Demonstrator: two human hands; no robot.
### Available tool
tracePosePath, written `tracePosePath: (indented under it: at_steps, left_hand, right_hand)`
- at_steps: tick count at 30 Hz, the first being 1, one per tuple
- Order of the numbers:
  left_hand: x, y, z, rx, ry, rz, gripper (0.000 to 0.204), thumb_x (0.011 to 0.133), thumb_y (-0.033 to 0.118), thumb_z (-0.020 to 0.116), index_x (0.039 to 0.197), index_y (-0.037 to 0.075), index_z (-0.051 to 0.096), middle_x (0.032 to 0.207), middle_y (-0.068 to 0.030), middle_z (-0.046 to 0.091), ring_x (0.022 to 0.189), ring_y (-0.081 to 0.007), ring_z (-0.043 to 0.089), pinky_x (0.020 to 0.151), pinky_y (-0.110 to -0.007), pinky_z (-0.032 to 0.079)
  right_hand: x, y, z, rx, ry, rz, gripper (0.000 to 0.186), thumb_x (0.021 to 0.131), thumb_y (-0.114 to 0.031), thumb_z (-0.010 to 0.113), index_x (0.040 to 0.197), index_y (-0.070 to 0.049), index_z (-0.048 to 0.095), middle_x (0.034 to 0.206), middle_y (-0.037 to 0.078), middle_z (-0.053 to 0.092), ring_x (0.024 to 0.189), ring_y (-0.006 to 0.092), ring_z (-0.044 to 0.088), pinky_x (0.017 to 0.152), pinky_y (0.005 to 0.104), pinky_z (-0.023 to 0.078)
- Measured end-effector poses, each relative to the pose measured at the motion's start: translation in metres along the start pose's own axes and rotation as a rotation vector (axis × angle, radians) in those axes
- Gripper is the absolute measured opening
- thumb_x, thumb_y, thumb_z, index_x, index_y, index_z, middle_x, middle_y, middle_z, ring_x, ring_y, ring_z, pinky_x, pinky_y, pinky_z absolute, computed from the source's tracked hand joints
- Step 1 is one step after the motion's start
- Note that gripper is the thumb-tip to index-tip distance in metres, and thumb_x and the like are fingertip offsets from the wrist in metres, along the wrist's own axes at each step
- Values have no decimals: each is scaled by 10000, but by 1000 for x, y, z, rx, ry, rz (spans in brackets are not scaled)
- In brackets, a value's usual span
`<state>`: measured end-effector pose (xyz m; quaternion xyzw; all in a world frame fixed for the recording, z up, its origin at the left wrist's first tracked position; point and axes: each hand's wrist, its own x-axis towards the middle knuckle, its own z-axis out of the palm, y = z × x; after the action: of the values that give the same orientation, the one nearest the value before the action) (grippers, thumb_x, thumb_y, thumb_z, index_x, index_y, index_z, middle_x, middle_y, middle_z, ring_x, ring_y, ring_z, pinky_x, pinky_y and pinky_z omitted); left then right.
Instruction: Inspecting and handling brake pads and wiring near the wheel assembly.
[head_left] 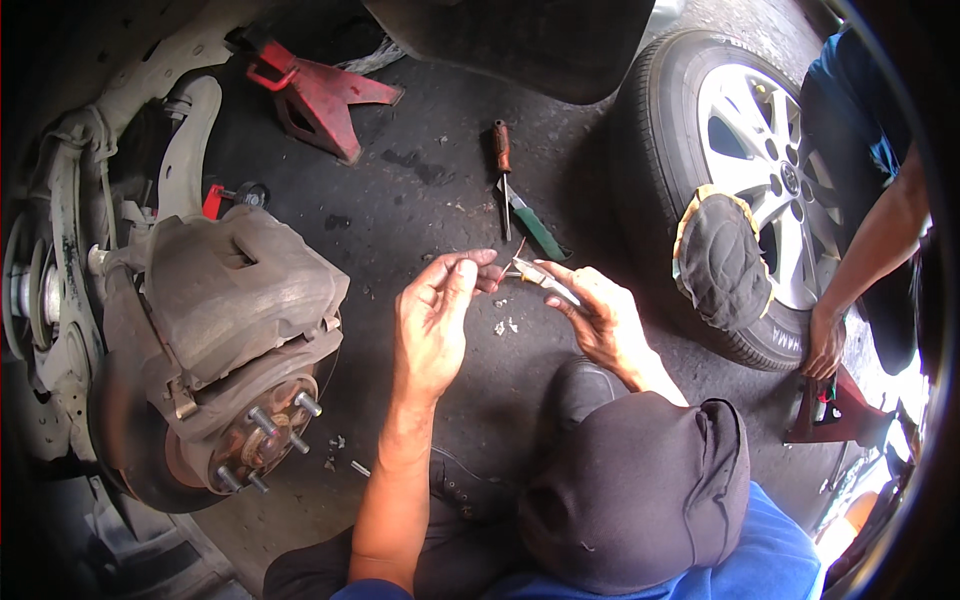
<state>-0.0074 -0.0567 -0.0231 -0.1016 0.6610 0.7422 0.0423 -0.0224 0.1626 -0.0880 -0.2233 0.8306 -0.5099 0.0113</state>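
In the middle of the view, above the dark grey floor [410, 225]: two bare hands work close together, fingertips almost meeting.
Left hand: the left hand [440, 310] is closed to a narrow pinch, thumb against fingers, at a thin reddish strand [520, 247]; how firmly it grips I cannot tell.
Right hand: the right hand [605, 315] is wrapped around a slim silvery metal hand tool [560, 287], its tip pointing at the left fingertips.
Strand: it stands up between the hands, right at the tool's tip; its lower end is too small to make out.
Floor tools: beyond the hands lie a screwdriver with a brownish-orange handle [502, 148] and a green-handled tool [541, 232], crossing each other.
Brake: at the left, a bulky grey metal caliper [245, 290] sits over a dark round disc [140, 440], beside a rusty hub with protruding studs [250, 445].
Stand: a red metal jack stand [325, 100] is on the floor at upper left.
Wheel: at the right, a black tyre on a silver spoked rim [745, 115] leans upright, a dark grey cloth piece with a tan edge [722, 262] in front of it.
Co-worker: another person's hand [825, 340] is at the tyre's lower edge, just above a second red stand [845, 410].
Lower edge: a head in a black cloth cap [640, 490] covers part of the right forearm.
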Motion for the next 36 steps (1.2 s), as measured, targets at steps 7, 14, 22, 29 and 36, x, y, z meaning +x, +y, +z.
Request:
tracePosePath:
  at_steps: [7,14,22,29,36]
  left_hand:
    - [-8,-2,15,381,150,183,142,933,43,765,1063,-11,750,982,-102,773,885,-164,719,805,-301,548]
    - [-8,6,18,609,154,333,107,900,22,768,1001,-1,744,943,-97,764,847,-242,700,762,-343,537]
    - [-8,1,16,558,182,278,98,906,27,764,1001,1,753,921,-98,765,825,-206,689,751,-335,529]
    - [-8,1,14,282,92,111,114,969,44,725,1052,-28,753,941,-69,767,856,-107,704,795,-251,535]
    - [-8,5,14,164,78,26,115,963,19,719,1053,-48,745,952,-78,757,864,-119,703,818,-258,547]
  right_hand:
    - [0,-3,-3,-163,-18,-37,489,947,-196,758,1421,-143,649,819,71,551,750,245,551,731,387,504]
    - [0,-5,-6,-217,-35,-75,537,935,-205,766,1447,-133,624,806,58,534,775,226,521,743,371,491]
    - [3,-4,-8,-286,-21,-107,556,927,-215,769,1457,-137,622,797,49,508,778,227,509,738,368,489]
    - [4,-6,-9,-299,-5,-113,612,879,-184,800,1463,-143,623,820,63,515,794,244,512,741,381,497]
    - [6,-4,-11,-347,-28,-150,612,914,-236,783,1491,-157,596,814,44,502,804,226,513,761,360,503]
